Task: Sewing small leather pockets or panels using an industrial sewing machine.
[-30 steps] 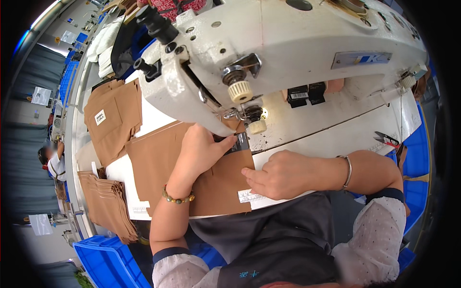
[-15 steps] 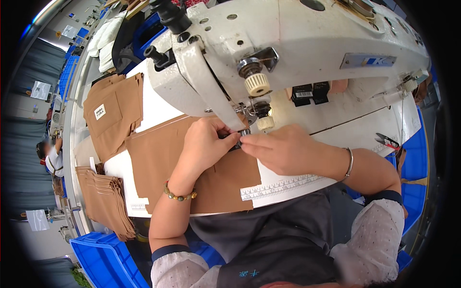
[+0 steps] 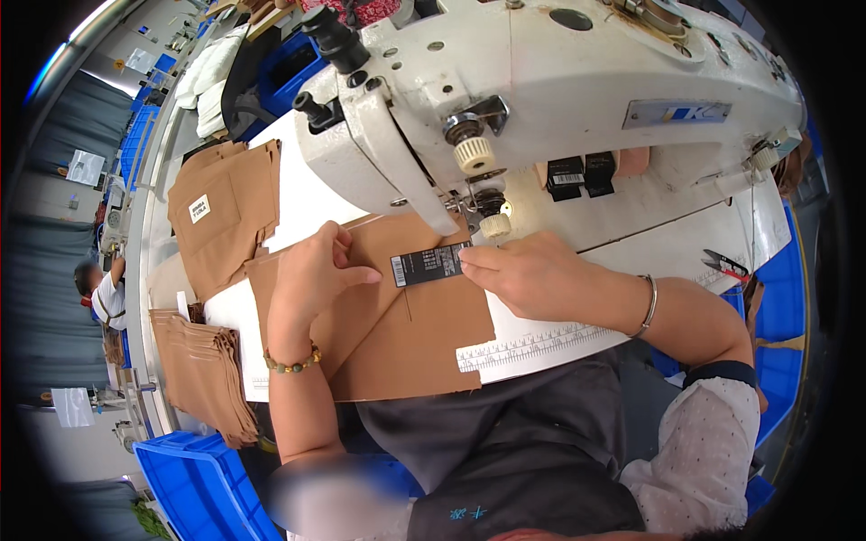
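A brown fabric piece [image 3: 424, 343] lies under the white sewing machine's head [image 3: 361, 162], a diagonal crease running across it. On the fabric, just below the needle area, rests a black care label [image 3: 428, 264] with pale print. My right hand [image 3: 532, 275] pinches the label's right end between thumb and fingertips. Over the fabric's left part is my left hand [image 3: 311, 275]; its thumb stretches toward the label, apart from the curled fingers, and nothing shows between them. The needle tip and presser foot are mostly hidden behind the machine head.
Brown cut pieces [image 3: 221, 212] are stacked at the left, and a folded brown pile [image 3: 203, 374] hangs at the near-left edge. Black label rolls [image 3: 582, 176] lie under the machine arm. Red-handled thread snips [image 3: 724, 265] sit right. Blue crates [image 3: 203, 478] flank the table.
My left hand has moved left, away from the needle area, uncovering the black label. My right hand stays near the label's right end. The fabric has shifted slightly and now shows a diagonal crease.
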